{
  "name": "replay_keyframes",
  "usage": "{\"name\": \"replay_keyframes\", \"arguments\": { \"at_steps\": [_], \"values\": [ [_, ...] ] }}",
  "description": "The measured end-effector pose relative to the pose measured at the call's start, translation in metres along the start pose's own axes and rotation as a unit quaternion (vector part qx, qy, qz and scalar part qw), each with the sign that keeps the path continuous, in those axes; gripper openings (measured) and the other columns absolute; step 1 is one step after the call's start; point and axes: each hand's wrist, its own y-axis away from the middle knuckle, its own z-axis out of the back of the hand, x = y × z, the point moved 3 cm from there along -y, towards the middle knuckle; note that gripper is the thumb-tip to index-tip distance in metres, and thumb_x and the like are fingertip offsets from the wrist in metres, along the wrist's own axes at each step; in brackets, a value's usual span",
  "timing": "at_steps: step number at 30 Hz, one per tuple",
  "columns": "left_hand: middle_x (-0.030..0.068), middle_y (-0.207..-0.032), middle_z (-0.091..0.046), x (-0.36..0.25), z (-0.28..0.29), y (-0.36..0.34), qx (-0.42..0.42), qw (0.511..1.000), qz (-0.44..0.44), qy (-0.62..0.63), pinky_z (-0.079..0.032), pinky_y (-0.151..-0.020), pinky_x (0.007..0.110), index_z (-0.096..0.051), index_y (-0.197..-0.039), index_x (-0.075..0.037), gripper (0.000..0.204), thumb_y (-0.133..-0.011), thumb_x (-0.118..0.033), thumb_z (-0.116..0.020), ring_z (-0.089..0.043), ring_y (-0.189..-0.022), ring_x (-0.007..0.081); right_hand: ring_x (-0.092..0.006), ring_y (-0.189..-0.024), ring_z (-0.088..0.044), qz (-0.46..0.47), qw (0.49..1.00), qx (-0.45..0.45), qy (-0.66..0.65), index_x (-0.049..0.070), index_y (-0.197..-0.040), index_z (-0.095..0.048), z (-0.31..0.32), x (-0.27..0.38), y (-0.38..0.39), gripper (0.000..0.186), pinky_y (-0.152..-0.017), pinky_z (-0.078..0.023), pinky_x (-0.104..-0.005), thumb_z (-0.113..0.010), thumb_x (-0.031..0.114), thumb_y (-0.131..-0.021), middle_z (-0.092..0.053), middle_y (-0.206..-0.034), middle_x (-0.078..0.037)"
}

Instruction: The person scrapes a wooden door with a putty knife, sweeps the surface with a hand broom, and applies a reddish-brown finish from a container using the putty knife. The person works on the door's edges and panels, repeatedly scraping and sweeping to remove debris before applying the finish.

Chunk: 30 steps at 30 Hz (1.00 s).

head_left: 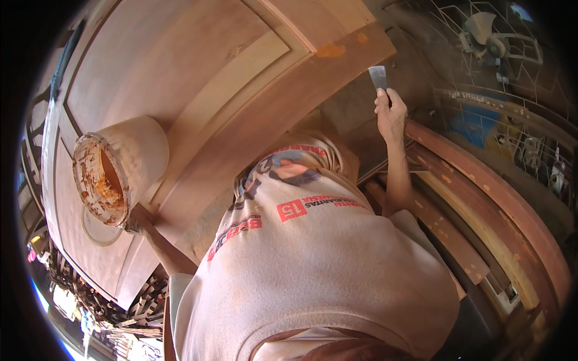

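Observation:
My right hand (391,114) is closed round the handle of a putty knife (377,76), its broad metal blade pointing up beside the corner of a large wooden panel (198,123). Orange filler patches (331,50) mark the panel near that corner. On the left, a pale, stained plastic bucket (147,141) appears tilted over the panel. Orange-brown filler (107,186) coats its inside and rim. My left hand (138,221) grips the bucket at its lower rim, the fingers partly hidden behind it.
Curved wooden pieces (487,180) with filler spots lie stacked on the right. Behind them are a metal wire grille (530,54) and a fan (481,30). A heap of small wood pieces (147,307) lies at the lower left, beyond the panel's edge.

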Motion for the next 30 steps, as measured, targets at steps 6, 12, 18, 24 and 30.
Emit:
{"name": "replay_keyframes", "arguments": {
  "at_steps": [6, 12, 18, 24, 30],
  "values": [
    [0.0236, -0.118, -0.07, -0.006, 0.001, -0.008, 0.001, 1.0, -0.006, -0.002, -0.051, -0.089, 0.053, -0.071, -0.115, 0.003, 0.068, -0.099, -0.059, -0.046, -0.068, -0.106, 0.0394, -0.0129, -0.061, -0.054, 0.106, 0.991, -0.008, 0.082, 0.0, -0.093, -0.061, -0.001, -0.021, -0.003, 0.03, -0.058, -0.045, -0.0325, -0.059, 0.027, -0.106, -0.057, -0.07, -0.005],
    [0.0232, -0.117, -0.071, 0.004, -0.002, 0.002, 0.005, 1.0, 0.01, -0.005, -0.051, -0.089, 0.052, -0.071, -0.114, 0.003, 0.067, -0.099, -0.058, -0.047, -0.068, -0.106, 0.0387, -0.0328, -0.072, -0.059, 0.098, 0.99, 0.03, 0.094, -0.002, -0.097, -0.062, -0.008, 0.0, 0.007, 0.026, -0.065, -0.048, -0.0412, -0.06, 0.023, -0.104, -0.061, -0.081, -0.017],
    [0.0228, -0.116, -0.071, 0.005, 0.004, -0.001, 0.0, 1.0, 0.019, -0.004, -0.052, -0.089, 0.052, -0.071, -0.113, 0.003, 0.065, -0.099, -0.057, -0.048, -0.069, -0.105, 0.038, -0.0338, -0.08, -0.066, 0.212, 0.972, 0.005, 0.106, -0.005, -0.107, -0.066, -0.022, 0.037, -0.01, 0.021, -0.072, -0.052, -0.042, -0.061, 0.015, -0.102, -0.068, -0.091, -0.019],
    [0.0224, -0.116, -0.072, 0.004, 0.004, -0.001, 0.001, 1.0, 0.024, -0.001, -0.052, -0.089, 0.051, -0.072, -0.112, 0.003, 0.064, -0.099, -0.056, -0.049, -0.069, -0.105, 0.0373, -0.0374, -0.09, -0.069, 0.297, 0.942, -0.009, 0.157, -0.004, -0.115, -0.069, -0.04, 0.07, -0.024, 0.023, -0.078, -0.056, -0.0441, -0.063, 0.011, -0.099, -0.07, -0.1, -0.019],
    [0.022, -0.115, -0.072, 0.006, 0.004, 0.004, 0.002, 1.0, 0.031, -0.001, -0.052, -0.089, 0.05, -0.072, -0.111, 0.003, 0.063, -0.099, -0.055, -0.05, -0.07, -0.105, 0.0365, -0.0367, -0.09, -0.07, 0.298, 0.926, 0.006, 0.232, 0.001, -0.119, -0.07, -0.046, 0.074, -0.023, 0.024, -0.077, -0.057, -0.0448, -0.06, 0.013, -0.101, -0.069, -0.101, -0.016]
  ]
}}
